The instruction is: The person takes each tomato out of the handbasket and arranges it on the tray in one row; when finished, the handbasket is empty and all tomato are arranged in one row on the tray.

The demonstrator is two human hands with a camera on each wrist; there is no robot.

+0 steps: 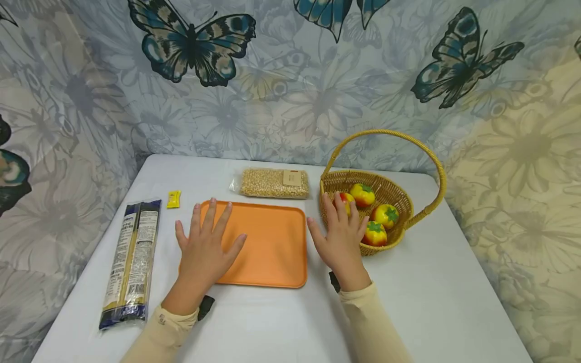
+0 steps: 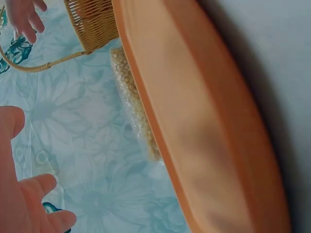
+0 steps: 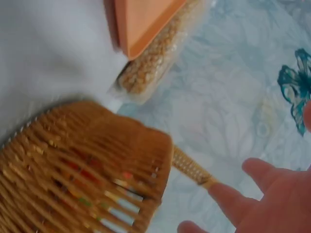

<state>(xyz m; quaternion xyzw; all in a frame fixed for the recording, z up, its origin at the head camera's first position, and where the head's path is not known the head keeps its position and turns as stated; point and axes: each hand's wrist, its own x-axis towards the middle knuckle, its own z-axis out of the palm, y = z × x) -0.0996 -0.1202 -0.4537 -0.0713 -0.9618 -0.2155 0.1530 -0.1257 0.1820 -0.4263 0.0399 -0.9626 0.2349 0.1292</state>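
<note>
My left hand (image 1: 204,252) is held over the left part of an orange tray (image 1: 272,247), fingers spread and holding nothing. The right hand (image 1: 340,242), also with spread fingers, hovers at the left side of a wicker basket (image 1: 404,201) with a tall handle. Several red-and-yellow toy fruits with green leaf tops, one of them a fruit (image 1: 385,216) at the right, lie in the basket; the right fingers partly hide another. In the left wrist view the tray (image 2: 194,121) fills the middle. The basket's woven side (image 3: 97,160) is close to the right hand (image 3: 277,204) in the right wrist view.
Behind the tray lies a clear bag of pale grains (image 1: 268,182) with a paper label. A small yellow packet (image 1: 173,199) sits at the left, near a long blue-ended pasta packet (image 1: 131,262). Butterfly-patterned cloth (image 1: 317,111) hangs behind the white table (image 1: 436,312).
</note>
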